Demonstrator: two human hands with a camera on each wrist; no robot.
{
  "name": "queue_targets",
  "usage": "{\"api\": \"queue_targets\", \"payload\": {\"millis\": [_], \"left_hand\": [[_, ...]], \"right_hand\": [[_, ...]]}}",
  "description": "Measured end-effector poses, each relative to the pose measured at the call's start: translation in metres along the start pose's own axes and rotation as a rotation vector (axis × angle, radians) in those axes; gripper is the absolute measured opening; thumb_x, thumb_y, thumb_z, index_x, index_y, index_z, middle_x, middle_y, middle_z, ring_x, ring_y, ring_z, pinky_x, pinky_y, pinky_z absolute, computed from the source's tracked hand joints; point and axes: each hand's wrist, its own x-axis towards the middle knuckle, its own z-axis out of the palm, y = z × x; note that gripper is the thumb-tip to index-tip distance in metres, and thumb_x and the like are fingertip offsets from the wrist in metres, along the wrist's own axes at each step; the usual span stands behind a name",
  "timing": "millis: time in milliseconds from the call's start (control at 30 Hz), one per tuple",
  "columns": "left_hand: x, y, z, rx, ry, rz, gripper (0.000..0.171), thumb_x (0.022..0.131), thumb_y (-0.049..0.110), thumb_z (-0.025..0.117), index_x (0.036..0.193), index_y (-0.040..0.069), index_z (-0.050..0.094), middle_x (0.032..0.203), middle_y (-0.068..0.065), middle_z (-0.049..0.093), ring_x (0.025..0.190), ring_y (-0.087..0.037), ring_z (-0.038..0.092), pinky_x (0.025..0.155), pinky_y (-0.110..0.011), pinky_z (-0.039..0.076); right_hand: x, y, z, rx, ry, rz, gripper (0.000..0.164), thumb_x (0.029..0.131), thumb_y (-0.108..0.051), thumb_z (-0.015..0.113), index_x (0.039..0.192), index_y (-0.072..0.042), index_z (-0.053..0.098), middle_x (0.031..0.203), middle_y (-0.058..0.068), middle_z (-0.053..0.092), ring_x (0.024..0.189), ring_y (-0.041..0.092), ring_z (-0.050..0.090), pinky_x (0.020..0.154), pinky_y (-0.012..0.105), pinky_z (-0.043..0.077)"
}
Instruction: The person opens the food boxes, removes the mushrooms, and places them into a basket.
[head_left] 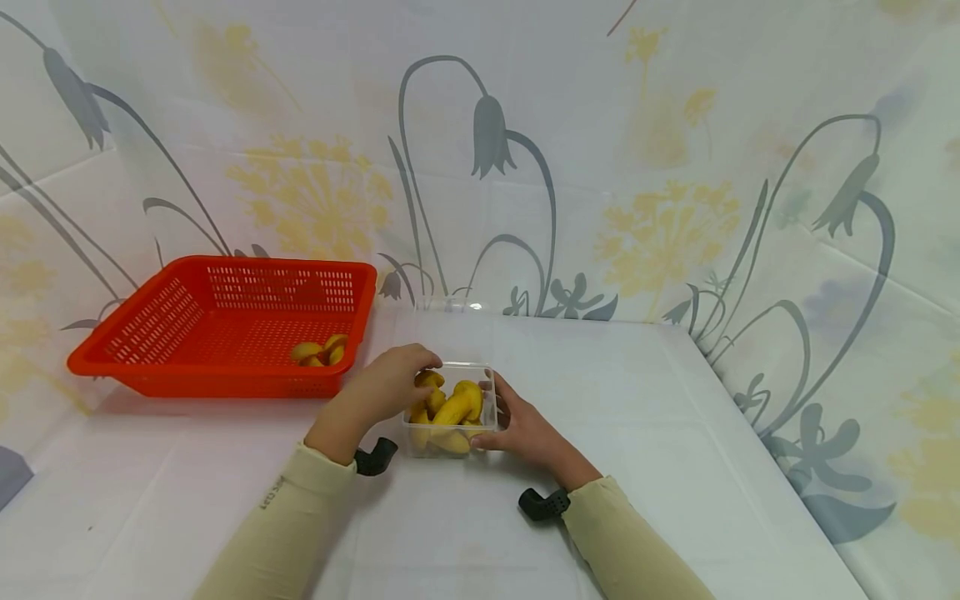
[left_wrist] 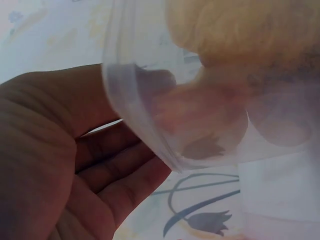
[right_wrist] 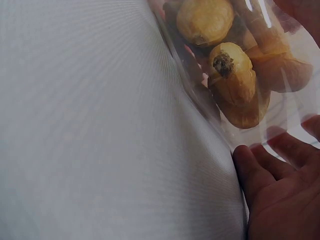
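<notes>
A small clear plastic box (head_left: pixel 450 427) sits between the two hands on the white table, holding several small yellow bananas (head_left: pixel 459 404). My left hand (head_left: pixel 392 385) grips its left side, with fingers over the rim close to the bananas. In the left wrist view a fingertip shows through the clear wall (left_wrist: pixel 120 90); other fingers lie along the outside. My right hand (head_left: pixel 525 429) holds the right side, its thumb at the front corner and fingers around the back. The right wrist view shows the bananas (right_wrist: pixel 235 75) through the plastic, brown ends visible.
A red perforated basket (head_left: pixel 225 385) stands at the back left, with a few small bananas (head_left: pixel 318 350) in its right front corner. Behind the box lies another clear plastic piece (head_left: pixel 457 307) near the flower-printed backdrop (head_left: pixel 495 208). A grey object (head_left: pixel 11 475) pokes in at the left edge.
</notes>
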Motion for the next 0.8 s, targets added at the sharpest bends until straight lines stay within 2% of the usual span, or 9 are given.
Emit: {"api": "queue_targets", "payload": {"millis": [267, 367, 567, 800], "left_hand": [[0.001, 0.0023, 0.0029, 0.026, -0.033, -0.024, 0.031, 0.091, 0.015, 0.066, 0.122, 0.009, 0.065, 0.122, -0.007, 0.063, 0.109, -0.023, 0.06, 0.096, -0.039, 0.053], [0.001, 0.0025, 0.003, 0.03, -0.034, -0.012, 0.029, 0.092, 0.014, 0.065, 0.121, 0.009, 0.065, 0.122, -0.007, 0.063, 0.11, -0.023, 0.059, 0.097, -0.039, 0.053], [-0.0013, 0.0041, 0.0018, 0.041, 0.041, 0.043, 0.028, 0.093, 0.014, 0.064, 0.12, 0.009, 0.066, 0.124, -0.009, 0.061, 0.118, -0.026, 0.055, 0.099, -0.04, 0.052], [-0.0024, 0.0056, 0.0013, 0.06, 0.093, 0.061, 0.027, 0.093, 0.016, 0.064, 0.119, 0.009, 0.066, 0.121, -0.008, 0.064, 0.11, -0.025, 0.06, 0.098, -0.039, 0.052]], "right_hand": [[0.0001, 0.0, -0.0003, -0.008, 0.003, -0.001, 0.113, 0.075, -0.041, 0.082, 0.157, -0.026, 0.005, 0.159, -0.001, 0.029, 0.145, 0.023, 0.032, 0.116, 0.044, 0.032], [-0.0006, -0.0014, -0.0007, -0.006, 0.006, 0.004, 0.114, 0.075, -0.041, 0.082, 0.157, -0.026, 0.005, 0.159, -0.001, 0.029, 0.145, 0.023, 0.032, 0.116, 0.044, 0.032], [-0.0007, -0.0013, -0.0009, -0.003, 0.005, 0.01, 0.113, 0.075, -0.041, 0.082, 0.157, -0.028, 0.006, 0.159, -0.001, 0.029, 0.145, 0.022, 0.032, 0.116, 0.043, 0.032], [-0.0016, -0.0033, -0.0011, -0.004, 0.001, 0.022, 0.114, 0.074, -0.041, 0.082, 0.157, -0.027, 0.005, 0.16, 0.0, 0.027, 0.145, 0.024, 0.032, 0.116, 0.043, 0.032]]}}
